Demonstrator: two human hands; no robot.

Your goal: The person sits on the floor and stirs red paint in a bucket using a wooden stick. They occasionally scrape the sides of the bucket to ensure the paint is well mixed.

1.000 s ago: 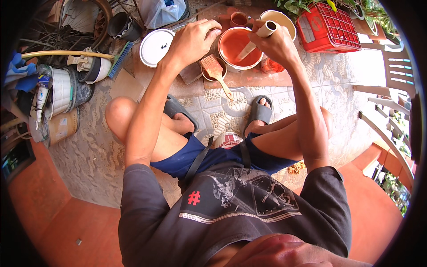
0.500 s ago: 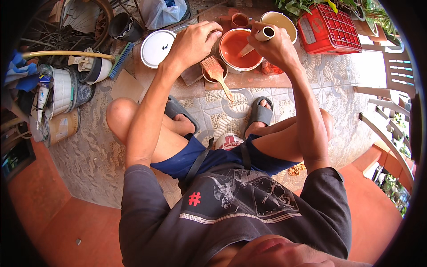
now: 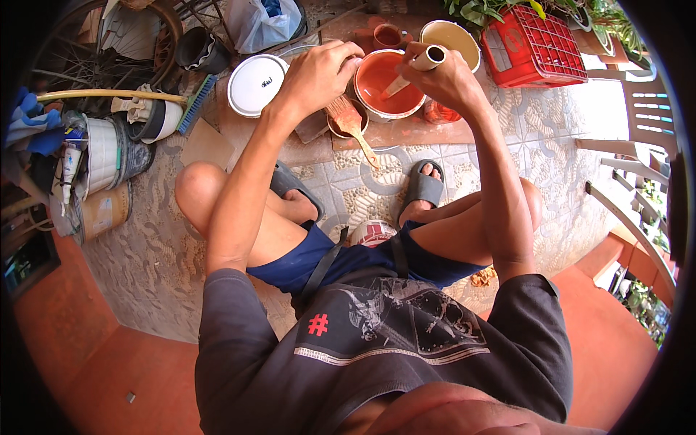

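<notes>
My right hand [image 3: 444, 71] grips a pale, hollow-ended stirring stick [image 3: 397, 88], its lower end in the orange-red paint inside a paint bucket [image 3: 395, 118]. At the bucket's upper left rim, my left hand [image 3: 322, 69] is closed, fingers curled against the edge; its exact hold is partly hidden. Just below, a wide paintbrush [image 3: 351, 125] with reddish bristles lies across a small paint-stained pot [image 3: 338, 133], its wooden handle toward me. Left of that is a white round lid or lidded tub [image 3: 257, 85], partly behind my left wrist.
A cream-coloured bucket [image 3: 453, 38] and a small terracotta pot [image 3: 391, 35] stand beyond the paint. At right are a red crate [image 3: 533, 49] and a plastic chair [image 3: 645, 119]. Left, a long-handled broom [image 3: 197, 105] leans over stacked tubs [image 3: 101, 156]. My sandalled feet flank the tiled floor [image 3: 370, 185].
The stick's lower end has shifted slightly left and down in the paint, with my right hand still around it. My left hand stays by the bucket rim.
</notes>
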